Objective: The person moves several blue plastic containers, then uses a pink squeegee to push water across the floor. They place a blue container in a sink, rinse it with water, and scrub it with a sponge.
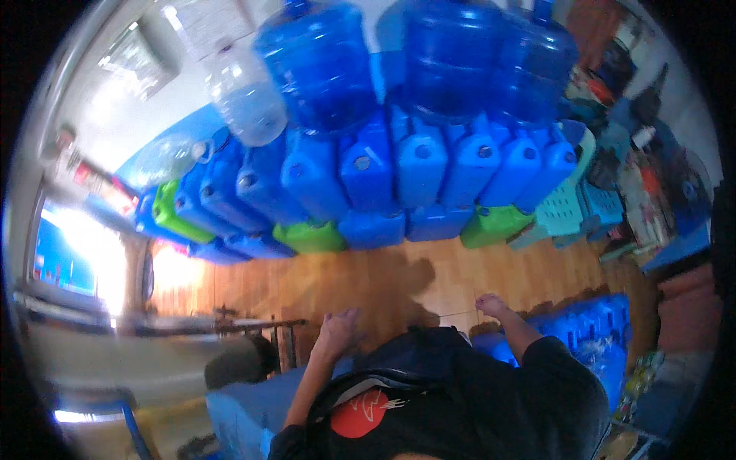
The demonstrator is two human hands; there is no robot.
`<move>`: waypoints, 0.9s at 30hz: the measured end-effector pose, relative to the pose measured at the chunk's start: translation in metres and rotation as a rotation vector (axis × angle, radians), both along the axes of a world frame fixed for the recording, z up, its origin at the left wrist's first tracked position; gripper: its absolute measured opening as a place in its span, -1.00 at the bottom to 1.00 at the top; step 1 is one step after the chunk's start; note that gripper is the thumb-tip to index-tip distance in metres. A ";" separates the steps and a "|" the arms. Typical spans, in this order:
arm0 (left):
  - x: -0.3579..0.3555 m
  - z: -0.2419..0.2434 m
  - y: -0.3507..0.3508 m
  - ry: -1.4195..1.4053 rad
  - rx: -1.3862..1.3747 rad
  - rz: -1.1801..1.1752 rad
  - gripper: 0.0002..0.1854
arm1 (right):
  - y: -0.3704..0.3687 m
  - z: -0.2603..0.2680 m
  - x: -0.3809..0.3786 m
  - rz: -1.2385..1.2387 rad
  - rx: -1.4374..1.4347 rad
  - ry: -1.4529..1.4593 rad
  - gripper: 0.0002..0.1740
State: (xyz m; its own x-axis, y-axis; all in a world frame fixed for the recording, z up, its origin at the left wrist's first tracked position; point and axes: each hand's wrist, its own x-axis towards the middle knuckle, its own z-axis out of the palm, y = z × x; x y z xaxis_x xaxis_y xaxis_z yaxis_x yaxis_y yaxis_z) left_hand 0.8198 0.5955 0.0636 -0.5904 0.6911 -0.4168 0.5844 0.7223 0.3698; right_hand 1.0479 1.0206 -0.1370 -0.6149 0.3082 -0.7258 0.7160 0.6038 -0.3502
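My left hand [339,332] hangs over the wood-patterned floor [368,276], blurred, with fingers loosely apart and nothing seen in it. On the other side, my right hand [490,305] is held out above the floor near blue plastic containers; its fingers look loosely curled, and no object shows in it. Before me stands a row of upright blue plastic jerrycans [422,167] with dark caps. Large round blue water bottles [322,69] rest on top of them, beside a clear bottle [247,103]. Both hands are apart from all of these.
Green jerrycans [310,237] stand in the lower row. To the right are turquoise plastic chairs [558,210] and a cluttered pile [650,178]. More blue containers [604,328] stand at my right. A metal-framed rack [253,326] is at my left, near a bright doorway [115,259].
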 end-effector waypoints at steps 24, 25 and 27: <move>-0.185 -0.023 0.430 -0.106 0.129 -0.927 -0.30 | 0.008 -0.087 0.165 -0.341 0.487 0.321 -0.82; -0.177 -0.017 0.452 -0.096 0.128 -0.981 -0.30 | 0.003 -0.088 0.163 -0.513 0.428 0.226 -0.84; -0.157 -0.008 0.491 -0.242 0.106 -1.092 -0.29 | -0.004 -0.075 0.164 -0.413 0.375 0.040 -0.79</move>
State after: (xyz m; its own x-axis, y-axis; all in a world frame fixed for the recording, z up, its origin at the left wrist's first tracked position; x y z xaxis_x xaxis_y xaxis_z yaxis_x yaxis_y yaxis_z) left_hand 0.6628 1.0867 0.0561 0.4415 0.8275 -0.3469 0.7896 -0.1747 0.5882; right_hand 1.2118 1.0163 -0.2121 -0.4129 0.7619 -0.4991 0.9102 0.3640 -0.1974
